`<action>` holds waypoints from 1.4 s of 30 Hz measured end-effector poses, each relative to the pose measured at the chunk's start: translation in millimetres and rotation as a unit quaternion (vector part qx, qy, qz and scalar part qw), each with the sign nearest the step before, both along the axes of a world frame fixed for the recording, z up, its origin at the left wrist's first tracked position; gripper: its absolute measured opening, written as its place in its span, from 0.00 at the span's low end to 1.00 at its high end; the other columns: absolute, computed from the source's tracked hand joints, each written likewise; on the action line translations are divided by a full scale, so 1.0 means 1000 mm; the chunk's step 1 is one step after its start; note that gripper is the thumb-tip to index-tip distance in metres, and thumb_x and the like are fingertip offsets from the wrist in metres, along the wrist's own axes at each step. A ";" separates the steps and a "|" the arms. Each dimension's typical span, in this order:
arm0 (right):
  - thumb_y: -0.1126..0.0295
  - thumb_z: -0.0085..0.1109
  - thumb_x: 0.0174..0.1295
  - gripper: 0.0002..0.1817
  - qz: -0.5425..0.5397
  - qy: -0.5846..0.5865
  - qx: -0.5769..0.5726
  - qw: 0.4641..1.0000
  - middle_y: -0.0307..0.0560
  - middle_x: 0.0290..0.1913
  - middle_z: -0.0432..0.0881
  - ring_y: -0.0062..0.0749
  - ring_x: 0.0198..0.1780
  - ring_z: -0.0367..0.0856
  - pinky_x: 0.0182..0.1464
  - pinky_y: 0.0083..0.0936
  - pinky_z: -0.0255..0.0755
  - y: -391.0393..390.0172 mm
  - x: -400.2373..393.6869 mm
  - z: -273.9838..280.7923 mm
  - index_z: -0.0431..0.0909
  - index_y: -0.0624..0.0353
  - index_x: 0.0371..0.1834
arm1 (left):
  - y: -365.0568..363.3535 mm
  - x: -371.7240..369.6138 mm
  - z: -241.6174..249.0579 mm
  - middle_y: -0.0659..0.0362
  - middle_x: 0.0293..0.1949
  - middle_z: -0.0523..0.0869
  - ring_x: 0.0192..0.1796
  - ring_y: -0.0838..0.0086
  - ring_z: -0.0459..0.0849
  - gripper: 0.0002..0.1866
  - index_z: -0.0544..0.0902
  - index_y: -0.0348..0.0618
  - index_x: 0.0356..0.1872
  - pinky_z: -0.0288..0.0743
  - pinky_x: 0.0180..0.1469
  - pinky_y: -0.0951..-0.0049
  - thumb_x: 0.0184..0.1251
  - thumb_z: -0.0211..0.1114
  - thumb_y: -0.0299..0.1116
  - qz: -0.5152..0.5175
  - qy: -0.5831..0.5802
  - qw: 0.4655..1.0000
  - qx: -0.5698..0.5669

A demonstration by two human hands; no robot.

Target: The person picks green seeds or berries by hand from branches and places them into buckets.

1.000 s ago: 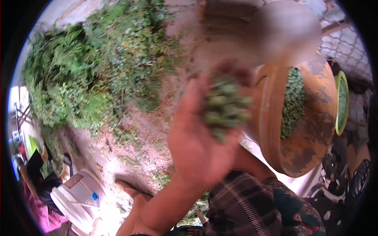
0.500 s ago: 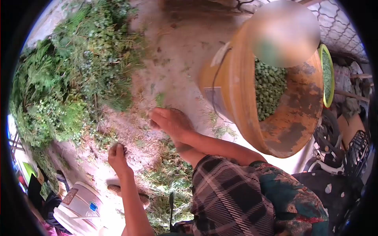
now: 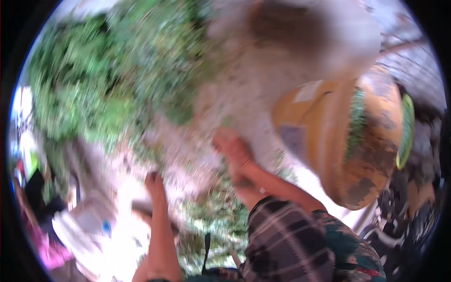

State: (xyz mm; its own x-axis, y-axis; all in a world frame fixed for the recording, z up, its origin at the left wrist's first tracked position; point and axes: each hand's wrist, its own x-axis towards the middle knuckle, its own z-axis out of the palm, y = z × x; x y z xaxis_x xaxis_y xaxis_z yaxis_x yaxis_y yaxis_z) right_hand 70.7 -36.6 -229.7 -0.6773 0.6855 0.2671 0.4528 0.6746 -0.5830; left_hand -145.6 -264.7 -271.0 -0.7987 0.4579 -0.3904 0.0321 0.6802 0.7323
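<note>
Green pods (image 3: 358, 124) lie inside the tilted orange tub (image 3: 371, 155), the landmark for what follows. A second ago one hand was raised in front of the tub with a clump of pods in its palm; now both hands are low on the pale ground beside it, among loose plant cuttings (image 3: 211, 211). Right hand (image 3: 232, 150), nearest the tub's outer wall, reaches toward the ground; motion blur hides whether its fingers are clenched. Left hand (image 3: 154, 182), farther from the tub, appears curled, contents indiscernible. Judged from this, the handful has been delivered and another is being gathered. Heaped greenery (image 3: 98, 84) lies well apart from the tub.
</note>
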 end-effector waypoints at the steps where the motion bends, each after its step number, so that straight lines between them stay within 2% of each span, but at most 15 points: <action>1: 0.72 0.46 0.52 0.04 0.012 -0.012 -0.246 0.969 0.46 0.24 0.67 0.32 0.33 0.71 0.33 0.25 0.64 -0.006 0.007 -0.007 0.71 0.57 0.23 | -0.010 -0.004 -0.008 0.57 0.24 0.78 0.24 0.74 0.72 0.04 0.78 0.33 0.29 0.68 0.27 0.73 0.56 0.57 0.24 0.014 -0.011 1.000 -0.008; 2: 0.70 0.46 0.58 0.08 0.007 0.069 -0.269 0.961 0.45 0.22 0.67 0.28 0.28 0.71 0.29 0.25 0.63 -0.013 0.006 -0.023 0.70 0.57 0.23 | -0.004 0.001 0.005 0.54 0.26 0.81 0.25 0.71 0.75 0.05 0.79 0.32 0.31 0.71 0.30 0.71 0.56 0.57 0.24 -0.039 0.055 0.998 -0.019; 5: 0.60 0.47 0.65 0.16 -0.103 0.138 -0.619 0.766 0.37 0.19 0.72 0.18 0.20 0.68 0.25 0.18 0.64 -0.015 -0.008 0.016 0.73 0.60 0.26 | 0.003 0.001 -0.007 0.49 0.29 0.84 0.32 0.64 0.82 0.09 0.82 0.35 0.36 0.75 0.37 0.68 0.56 0.58 0.26 0.023 0.059 0.996 -0.059; 12: 0.64 0.49 0.63 0.12 -0.086 0.073 -0.620 0.776 0.37 0.22 0.75 0.17 0.23 0.71 0.27 0.16 0.67 -0.019 -0.014 0.030 0.75 0.62 0.32 | 0.052 0.010 0.025 0.50 0.32 0.85 0.34 0.60 0.83 0.10 0.82 0.39 0.36 0.74 0.39 0.66 0.55 0.62 0.32 0.022 0.146 0.988 -0.038; 15: 0.63 0.53 0.62 0.11 -0.091 0.115 -0.648 0.747 0.35 0.21 0.74 0.14 0.21 0.68 0.23 0.15 0.63 -0.019 -0.016 0.018 0.75 0.61 0.32 | 0.075 0.010 0.022 0.50 0.32 0.84 0.34 0.57 0.82 0.10 0.82 0.40 0.34 0.75 0.38 0.62 0.54 0.64 0.34 -0.053 0.213 0.969 -0.114; 21: 0.58 0.51 0.63 0.17 0.011 0.059 -0.710 0.702 0.41 0.29 0.76 0.20 0.26 0.74 0.30 0.17 0.73 -0.014 -0.022 0.011 0.74 0.63 0.42 | 0.077 0.012 0.035 0.51 0.34 0.84 0.36 0.62 0.83 0.12 0.81 0.38 0.37 0.75 0.39 0.67 0.53 0.65 0.32 -0.043 0.142 0.983 -0.106; 23: 0.54 0.50 0.63 0.22 0.007 0.040 -0.790 0.612 0.46 0.37 0.76 0.25 0.32 0.77 0.34 0.24 0.78 -0.018 -0.030 0.011 0.72 0.65 0.46 | 0.071 0.023 0.041 0.52 0.34 0.84 0.35 0.66 0.83 0.12 0.80 0.37 0.38 0.75 0.39 0.69 0.54 0.65 0.32 -0.029 0.105 0.993 -0.035; 24: 0.54 0.50 0.63 0.22 0.005 0.041 -0.790 0.611 0.46 0.37 0.76 0.25 0.32 0.77 0.34 0.24 0.78 -0.022 -0.032 0.011 0.72 0.65 0.46 | 0.068 0.031 0.045 0.53 0.33 0.84 0.35 0.69 0.82 0.13 0.79 0.35 0.39 0.74 0.39 0.72 0.55 0.65 0.31 -0.010 0.068 0.997 0.036; 26: 0.55 0.47 0.66 0.20 -0.044 0.095 -0.857 0.504 0.51 0.41 0.74 0.28 0.34 0.78 0.34 0.33 0.81 -0.031 -0.035 0.010 0.72 0.64 0.45 | 0.077 0.050 0.076 0.58 0.32 0.82 0.34 0.77 0.79 0.11 0.79 0.34 0.39 0.73 0.37 0.79 0.59 0.64 0.31 -0.011 -0.153 0.985 0.077; 29: 0.57 0.47 0.66 0.18 0.001 0.112 -0.895 0.431 0.50 0.38 0.75 0.29 0.32 0.79 0.32 0.34 0.81 -0.029 -0.031 0.006 0.72 0.64 0.44 | 0.073 0.038 0.065 0.58 0.31 0.83 0.30 0.79 0.79 0.11 0.80 0.35 0.39 0.72 0.31 0.81 0.58 0.64 0.29 -0.012 -0.110 0.992 0.067; 32: 0.57 0.48 0.64 0.18 0.023 0.088 -0.872 0.480 0.46 0.36 0.74 0.29 0.32 0.77 0.34 0.36 0.79 -0.027 -0.023 -0.007 0.72 0.63 0.40 | 0.080 0.006 0.027 0.57 0.29 0.84 0.29 0.76 0.80 0.12 0.81 0.35 0.39 0.73 0.31 0.76 0.57 0.65 0.31 -0.017 0.039 0.999 0.029; 34: 0.57 0.48 0.64 0.17 0.013 0.076 -0.862 0.501 0.46 0.35 0.75 0.28 0.31 0.77 0.32 0.34 0.79 -0.029 -0.022 -0.004 0.72 0.63 0.39 | 0.088 -0.001 0.012 0.55 0.28 0.84 0.29 0.70 0.81 0.13 0.80 0.35 0.38 0.74 0.33 0.71 0.53 0.66 0.32 -0.102 0.194 0.972 -0.083; 37: 0.58 0.48 0.64 0.16 -0.005 0.058 -0.844 0.533 0.45 0.34 0.75 0.26 0.29 0.76 0.31 0.31 0.78 -0.030 -0.023 0.004 0.73 0.63 0.38 | 0.091 -0.005 0.003 0.54 0.27 0.83 0.29 0.67 0.81 0.14 0.80 0.35 0.37 0.74 0.34 0.68 0.50 0.67 0.32 -0.162 0.234 0.954 -0.093; 41: 0.60 0.49 0.63 0.15 0.009 0.064 -0.828 0.558 0.44 0.33 0.75 0.25 0.28 0.76 0.30 0.26 0.77 -0.026 -0.025 0.003 0.73 0.63 0.39 | 0.083 0.006 0.022 0.53 0.31 0.83 0.29 0.67 0.81 0.13 0.78 0.37 0.38 0.73 0.33 0.69 0.52 0.65 0.32 -0.116 0.150 0.980 -0.058; 42: 0.60 0.49 0.63 0.15 0.007 0.065 -0.828 0.557 0.44 0.33 0.75 0.25 0.28 0.76 0.30 0.26 0.77 -0.025 -0.025 0.002 0.73 0.63 0.39 | 0.080 0.008 0.028 0.52 0.33 0.83 0.30 0.67 0.81 0.13 0.76 0.38 0.39 0.74 0.32 0.70 0.54 0.63 0.31 -0.006 -0.091 0.995 0.033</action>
